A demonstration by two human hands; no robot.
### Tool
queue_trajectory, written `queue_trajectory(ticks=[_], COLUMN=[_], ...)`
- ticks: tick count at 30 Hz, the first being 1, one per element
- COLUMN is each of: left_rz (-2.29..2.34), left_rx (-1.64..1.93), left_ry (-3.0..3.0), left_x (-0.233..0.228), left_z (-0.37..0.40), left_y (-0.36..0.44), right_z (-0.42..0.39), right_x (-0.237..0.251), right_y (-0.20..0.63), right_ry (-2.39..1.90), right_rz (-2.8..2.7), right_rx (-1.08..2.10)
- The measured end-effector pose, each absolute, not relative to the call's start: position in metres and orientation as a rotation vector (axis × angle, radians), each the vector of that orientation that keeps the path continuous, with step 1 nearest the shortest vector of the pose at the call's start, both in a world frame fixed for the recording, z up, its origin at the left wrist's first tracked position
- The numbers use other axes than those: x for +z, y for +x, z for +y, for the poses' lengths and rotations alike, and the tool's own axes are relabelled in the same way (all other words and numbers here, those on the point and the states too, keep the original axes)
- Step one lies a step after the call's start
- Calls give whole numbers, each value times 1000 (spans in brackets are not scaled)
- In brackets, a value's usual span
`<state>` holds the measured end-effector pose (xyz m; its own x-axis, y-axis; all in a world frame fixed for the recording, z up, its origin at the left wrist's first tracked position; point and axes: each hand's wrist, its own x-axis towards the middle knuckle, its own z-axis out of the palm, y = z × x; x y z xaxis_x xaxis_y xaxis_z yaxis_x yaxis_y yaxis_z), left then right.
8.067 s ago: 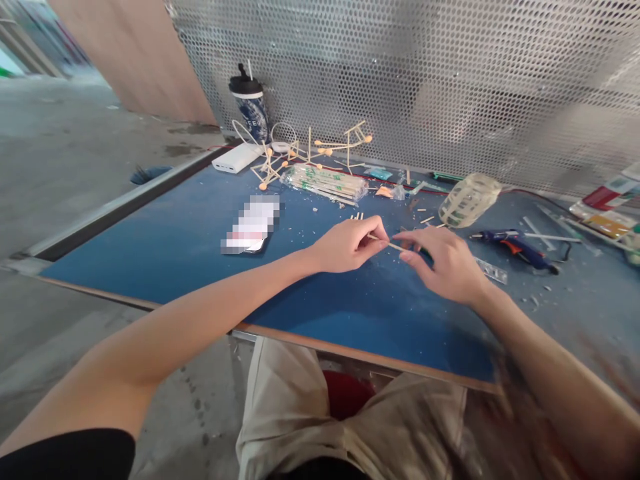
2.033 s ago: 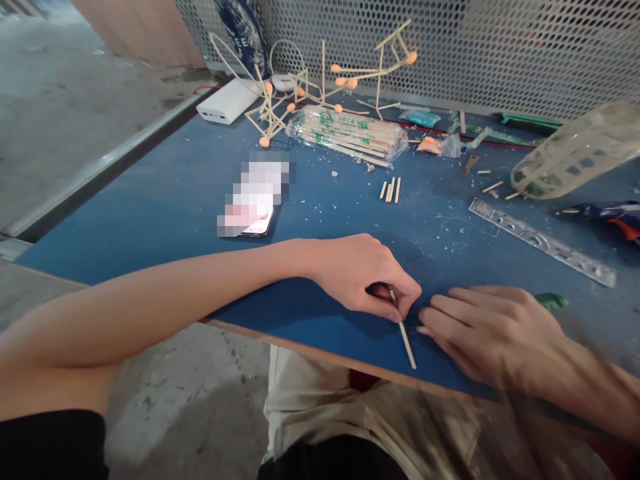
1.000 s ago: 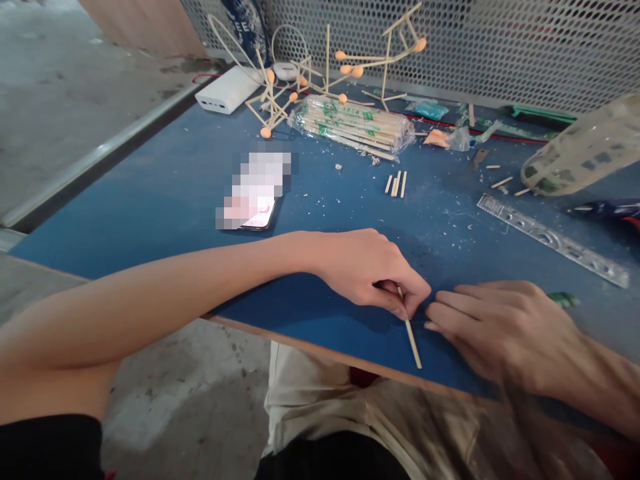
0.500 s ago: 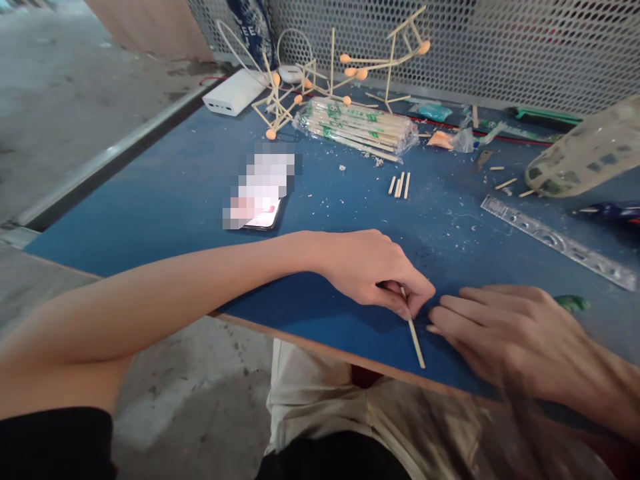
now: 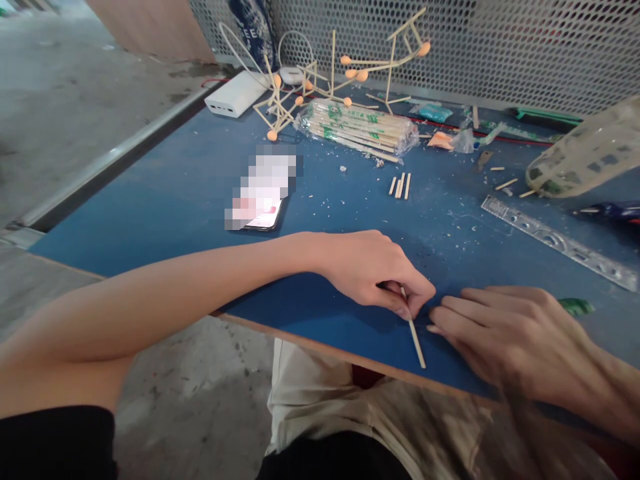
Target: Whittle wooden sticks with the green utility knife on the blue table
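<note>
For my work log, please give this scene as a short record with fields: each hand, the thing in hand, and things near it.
left hand: pinches a thin wooden stick flat on the blue table
right hand: fingertips at the stick, something green behind it
near: three short sticks, clear ruler, phone
far: wrapped stick bundle, stick models, power bank

A blue table stands against a perforated metal screen. A grey concrete floor lies left, a brown board leaning behind.
</note>
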<state>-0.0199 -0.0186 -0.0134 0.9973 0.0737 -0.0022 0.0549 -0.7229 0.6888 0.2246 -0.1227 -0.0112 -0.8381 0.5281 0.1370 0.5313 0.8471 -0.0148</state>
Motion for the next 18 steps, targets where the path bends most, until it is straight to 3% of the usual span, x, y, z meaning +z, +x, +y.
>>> queue_trajectory(ticks=[11, 18], left_rz=[84, 92], left_rx=[81, 42], left_ry=[2364, 2399], left_x=[-17, -16], left_z=[-19, -19], left_y=[-20, -20], right_z=[-138, -129], right_x=[-8, -9], right_y=[206, 215], right_ry=[-896, -844], right_rz=[-2802, -2825], right_rx=[-268, -91])
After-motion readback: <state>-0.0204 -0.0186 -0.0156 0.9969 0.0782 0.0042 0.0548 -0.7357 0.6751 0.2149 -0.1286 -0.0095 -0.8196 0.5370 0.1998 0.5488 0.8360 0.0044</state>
